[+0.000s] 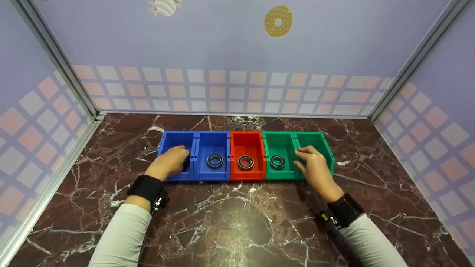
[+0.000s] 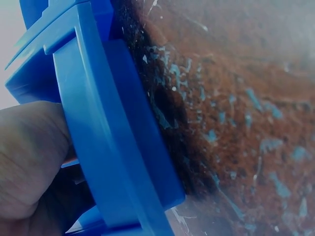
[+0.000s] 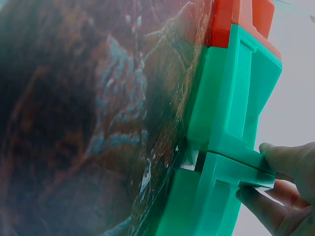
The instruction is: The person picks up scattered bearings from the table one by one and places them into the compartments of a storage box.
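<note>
My left hand point(image 1: 170, 162) reaches into the leftmost blue bin point(image 1: 180, 139), its fingertips down behind the bin's walls. In the left wrist view the thumb point(image 2: 32, 157) lies at the blue front wall, with deep shadow below it; I cannot tell what the fingers hold. My right hand point(image 1: 314, 165) is at the divider between the two green bins point(image 1: 280, 138). In the right wrist view its thumb point(image 3: 283, 158) and a finger point(image 3: 263, 209) pinch the adjoining green walls from either side. Ball bearings lie in the second blue bin point(image 1: 214, 137), the red bin point(image 1: 248, 138) and the left green bin.
The bins stand side by side in one row on a dark marbled tabletop point(image 1: 237, 215). One bearing point(image 1: 215, 161) is in blue, another bearing point(image 1: 245, 162) in red, a third bearing point(image 1: 277, 162) in green. Patterned panels point(image 1: 230, 48) enclose the back and both sides.
</note>
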Demonstrator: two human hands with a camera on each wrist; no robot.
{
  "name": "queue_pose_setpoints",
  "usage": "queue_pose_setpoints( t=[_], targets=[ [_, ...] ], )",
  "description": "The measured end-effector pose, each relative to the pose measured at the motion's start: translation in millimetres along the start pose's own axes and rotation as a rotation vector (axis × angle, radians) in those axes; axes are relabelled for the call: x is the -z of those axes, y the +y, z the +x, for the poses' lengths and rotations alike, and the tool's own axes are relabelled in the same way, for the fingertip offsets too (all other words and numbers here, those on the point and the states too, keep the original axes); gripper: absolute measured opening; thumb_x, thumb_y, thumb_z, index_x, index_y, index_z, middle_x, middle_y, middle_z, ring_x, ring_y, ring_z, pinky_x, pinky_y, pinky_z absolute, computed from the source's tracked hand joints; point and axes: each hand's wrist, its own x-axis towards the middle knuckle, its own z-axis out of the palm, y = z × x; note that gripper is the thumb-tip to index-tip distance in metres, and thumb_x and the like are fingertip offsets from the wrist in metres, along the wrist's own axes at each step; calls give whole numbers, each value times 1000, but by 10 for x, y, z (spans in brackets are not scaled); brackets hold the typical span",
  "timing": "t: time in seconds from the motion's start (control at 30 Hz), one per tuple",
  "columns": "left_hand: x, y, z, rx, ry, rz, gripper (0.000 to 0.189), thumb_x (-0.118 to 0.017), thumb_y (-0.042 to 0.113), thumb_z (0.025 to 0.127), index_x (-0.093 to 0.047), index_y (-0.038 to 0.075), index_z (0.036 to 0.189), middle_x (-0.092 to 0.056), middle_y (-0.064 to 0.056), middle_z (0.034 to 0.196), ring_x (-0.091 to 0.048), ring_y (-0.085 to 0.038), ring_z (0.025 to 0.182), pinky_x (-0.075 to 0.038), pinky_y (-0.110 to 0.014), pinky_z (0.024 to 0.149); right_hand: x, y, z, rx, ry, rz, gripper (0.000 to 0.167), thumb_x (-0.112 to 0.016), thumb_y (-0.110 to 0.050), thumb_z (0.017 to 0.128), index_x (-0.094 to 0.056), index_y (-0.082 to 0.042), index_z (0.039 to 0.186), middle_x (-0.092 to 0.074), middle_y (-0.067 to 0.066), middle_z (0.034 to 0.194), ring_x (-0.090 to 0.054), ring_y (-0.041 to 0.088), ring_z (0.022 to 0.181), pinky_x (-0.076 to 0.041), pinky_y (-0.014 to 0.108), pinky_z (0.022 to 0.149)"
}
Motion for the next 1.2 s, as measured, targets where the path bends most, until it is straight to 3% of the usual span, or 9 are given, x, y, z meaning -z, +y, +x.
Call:
queue_pose_setpoints(
  t=[0.27,0.57,0.73,0.97,1.2],
  targets=[
    [56,21,-5,-4,2,7,22,-61,-10,76,-65,-5,97,-64,-24,97,-63,-43,95,-52,-54,88,6,-27,16,-24,-25,6,36,-74,-5,86,-68,3,121,-64,19,116,-68,33,101,-59,40,79],
    [293,68,-96,38,2,-5,48,-67,8,89,-56,-4,134,-58,-29,127,-56,-44,119,-45,-54,105,-28,-12,61,-16,-20,-4,36,-75,-5,85,-68,4,120,-64,20,115,-68,34,103,-59,42,81],
    [387,103,-187,44,83,-11,51,-71,11,88,-56,-2,135,-57,-29,129,-56,-45,119,-45,-55,106,-59,0,74,-10,-33,-7,37,-75,-4,85,-68,5,120,-64,21,115,-67,34,103,-59,42,82],
    [409,188,-274,53,198,-60,51,-72,16,90,-57,-1,135,-56,-27,131,-54,-44,123,-43,-54,108,-23,23,83,-9,-39,-14,36,-75,-7,86,-69,3,119,-65,19,114,-68,33,102,-59,42,78],
    [425,319,-317,95,252,-105,54,-67,29,94,-53,3,140,-51,-24,139,-48,-43,130,-42,-55,109,53,40,76,-16,-108,-46,39,-76,-10,86,-68,2,122,-64,19,116,-68,31,99,-57,40,75]
  ],
)
